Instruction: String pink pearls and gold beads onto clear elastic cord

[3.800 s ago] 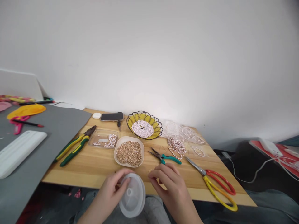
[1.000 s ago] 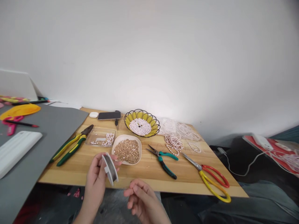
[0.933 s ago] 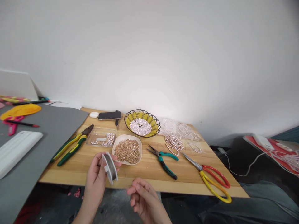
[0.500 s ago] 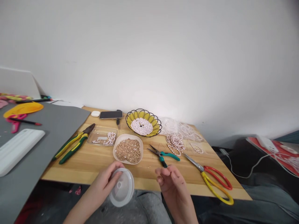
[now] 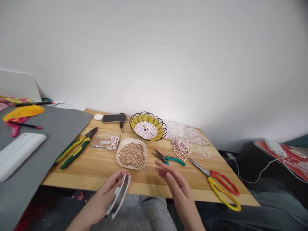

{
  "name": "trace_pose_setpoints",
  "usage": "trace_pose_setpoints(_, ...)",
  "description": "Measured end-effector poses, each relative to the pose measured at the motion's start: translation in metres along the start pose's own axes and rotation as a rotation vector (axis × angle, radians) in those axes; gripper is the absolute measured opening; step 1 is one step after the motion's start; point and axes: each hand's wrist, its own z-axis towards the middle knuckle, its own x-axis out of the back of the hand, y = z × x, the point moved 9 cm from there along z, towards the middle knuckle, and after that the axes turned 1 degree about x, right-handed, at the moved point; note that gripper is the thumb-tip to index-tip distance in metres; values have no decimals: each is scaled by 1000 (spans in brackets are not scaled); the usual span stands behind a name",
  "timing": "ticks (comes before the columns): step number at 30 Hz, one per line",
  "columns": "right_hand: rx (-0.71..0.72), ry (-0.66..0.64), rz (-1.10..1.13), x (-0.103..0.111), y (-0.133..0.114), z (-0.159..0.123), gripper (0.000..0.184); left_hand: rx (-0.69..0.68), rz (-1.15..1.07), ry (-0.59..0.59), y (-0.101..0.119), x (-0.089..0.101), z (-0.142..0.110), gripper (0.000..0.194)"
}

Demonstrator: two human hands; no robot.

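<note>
My left hand [image 5: 109,192] grips a small white spool [image 5: 119,196] by its rim, just in front of the table edge. The spool is turned edge-on, and dark thread or wire shows between its flanges. My right hand [image 5: 174,186] is held open over the table edge, its fingers stretched out and slightly apart. Whether a fine strand runs between the hands I cannot tell. Beyond the right fingertips lie teal-handled needle-nose pliers [image 5: 168,158], partly covered by the hand. A pale dish of gold beads [image 5: 132,155] stands past the left hand.
Behind the dish are a black wire basket [image 5: 164,128] with pale beads and a clear tray [image 5: 98,141]. Bead strands [image 5: 181,147] lie at right, near large scissors [image 5: 209,176]. Green-yellow pliers [image 5: 77,147], a phone [image 5: 114,118] and a grey mat [image 5: 60,128] are leftward.
My left hand has turned the spool from face-on to edge-on. My right fingers have gone from a pinch to stretched out.
</note>
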Motion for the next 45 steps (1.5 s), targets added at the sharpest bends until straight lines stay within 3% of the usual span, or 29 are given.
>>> trace_pose_setpoints(4,-129,-152,80,-45,27,-15,38,-16,-148,13,-7,-12,8,44)
trace_pose_setpoints(7,-238,-259,239,-78,40,-24,45,-38,-45,200,-11,6,10,52)
trace_pose_setpoints(10,-331,-288,276,-92,47,-27,42,-61,130,353,-7,22,8,61)
trace_pose_setpoints(14,-380,-274,231,-90,49,-27,41,-116,317,317,3,18,9,56)
trace_pose_setpoints(19,-268,-219,127,-74,35,-23,42,-262,576,262,20,10,6,32)
trace_pose_setpoints(24,-313,-238,94,-70,38,-23,45,-319,726,236,26,8,4,27)
trace_pose_setpoints(35,-376,-278,155,-81,40,-34,42,-311,639,422,33,21,2,31)
trace_pose_setpoints(38,-366,-267,161,-82,43,-34,43,-270,557,454,26,25,4,35)
trace_pose_setpoints(42,-368,-295,155,-82,53,-32,45,-171,389,426,8,24,7,41)
trace_pose_setpoints(45,-361,-265,155,-78,53,-30,43,-159,341,409,6,20,6,43)
